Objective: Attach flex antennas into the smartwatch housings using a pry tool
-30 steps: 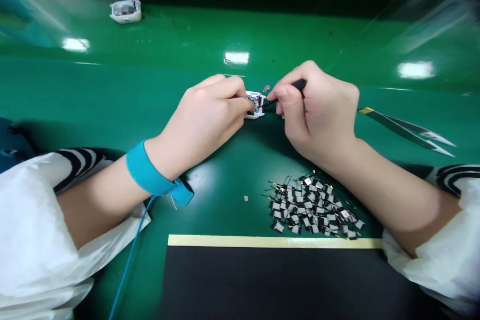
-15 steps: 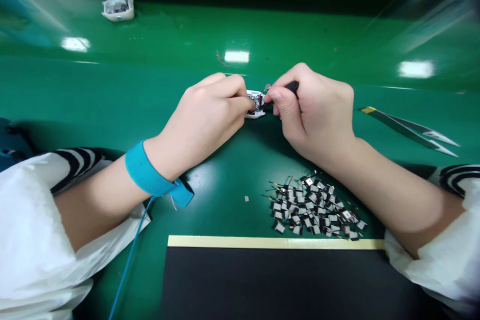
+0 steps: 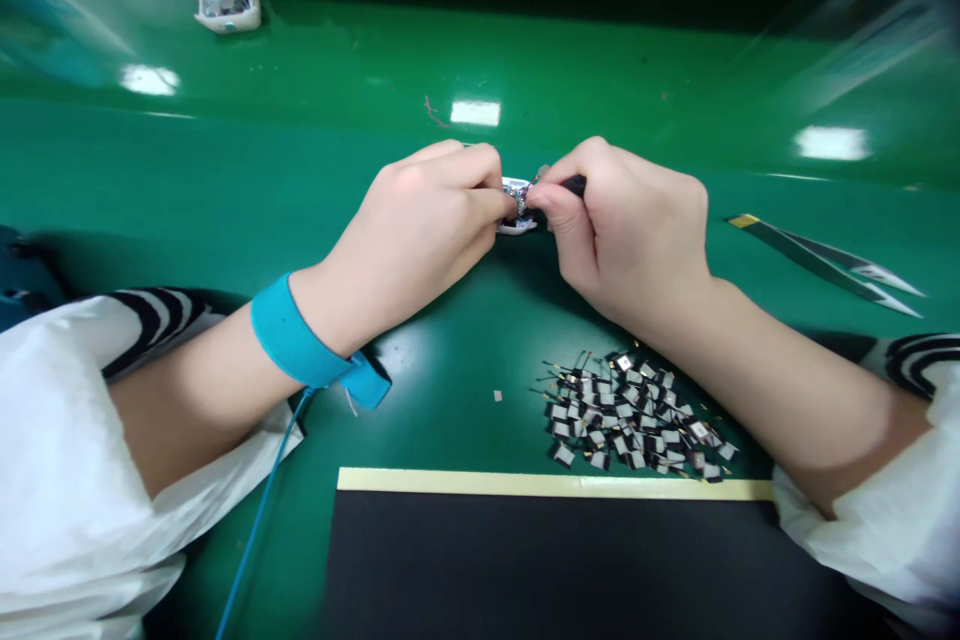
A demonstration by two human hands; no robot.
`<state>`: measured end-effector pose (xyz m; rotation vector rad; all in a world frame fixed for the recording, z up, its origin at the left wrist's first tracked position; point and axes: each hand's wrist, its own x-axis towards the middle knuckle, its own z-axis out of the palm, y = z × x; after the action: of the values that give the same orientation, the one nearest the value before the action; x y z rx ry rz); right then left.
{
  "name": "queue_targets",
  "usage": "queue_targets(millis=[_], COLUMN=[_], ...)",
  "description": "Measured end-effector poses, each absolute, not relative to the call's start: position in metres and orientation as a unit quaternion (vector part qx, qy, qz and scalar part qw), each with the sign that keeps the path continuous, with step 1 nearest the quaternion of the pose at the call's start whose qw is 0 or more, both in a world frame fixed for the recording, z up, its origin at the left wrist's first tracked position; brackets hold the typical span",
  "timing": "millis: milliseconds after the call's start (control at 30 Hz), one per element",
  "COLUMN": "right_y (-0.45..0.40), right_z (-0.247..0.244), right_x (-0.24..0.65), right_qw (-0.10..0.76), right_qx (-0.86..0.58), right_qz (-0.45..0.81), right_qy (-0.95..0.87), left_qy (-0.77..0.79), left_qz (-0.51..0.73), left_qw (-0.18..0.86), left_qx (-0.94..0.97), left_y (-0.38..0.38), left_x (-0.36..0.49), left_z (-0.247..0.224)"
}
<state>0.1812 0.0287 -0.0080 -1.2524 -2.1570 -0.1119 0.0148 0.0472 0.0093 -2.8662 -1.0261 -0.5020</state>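
My left hand [image 3: 439, 215] is closed on the left side of a small white housing [image 3: 518, 226] with a circuit board inside. Its fingers cover much of the housing. My right hand [image 3: 626, 215] pinches at the housing's right side; a black piece [image 3: 574, 185] shows between thumb and forefinger, its kind mostly hidden. Thin wires and a small round silvery part [image 3: 543, 172] stand up beside the right fingertips. Around my left wrist goes a blue wrist strap [image 3: 296, 330] with a cord.
A pile of small black-and-white parts with short leads [image 3: 626, 410] lies below my right hand. Tweezers [image 3: 829, 262] rest at the right. Another white housing [image 3: 229, 8] stands far left. A black mat [image 3: 555, 560] with a yellow edge lies in front; a tiny pale square [image 3: 497, 396] is nearby.
My right fingertips have moved slightly left and in over the housing, and less of the black piece shows. My left hand keeps its hold. The whole view has shifted a little.
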Motion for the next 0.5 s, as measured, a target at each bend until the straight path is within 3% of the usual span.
queue_targets(millis=[267, 500], right_y=[0.0295, 0.0319], right_z=[-0.0071, -0.0068], right_x=[0.1812, 0.1802], right_qw=[0.319, 0.317], right_qx=[-0.468, -0.462], right_qz=[-0.024, -0.029], right_qy=[-0.824, -0.828], left_qy=[-0.343, -0.334], left_qz=[-0.157, -0.150], left_qw=[-0.029, 0.006], left_qx=[-0.926, -0.931], left_y=[0.0476, 0.0474], left_x=[0.0154, 0.0152], left_z=[0.0108, 0.0110])
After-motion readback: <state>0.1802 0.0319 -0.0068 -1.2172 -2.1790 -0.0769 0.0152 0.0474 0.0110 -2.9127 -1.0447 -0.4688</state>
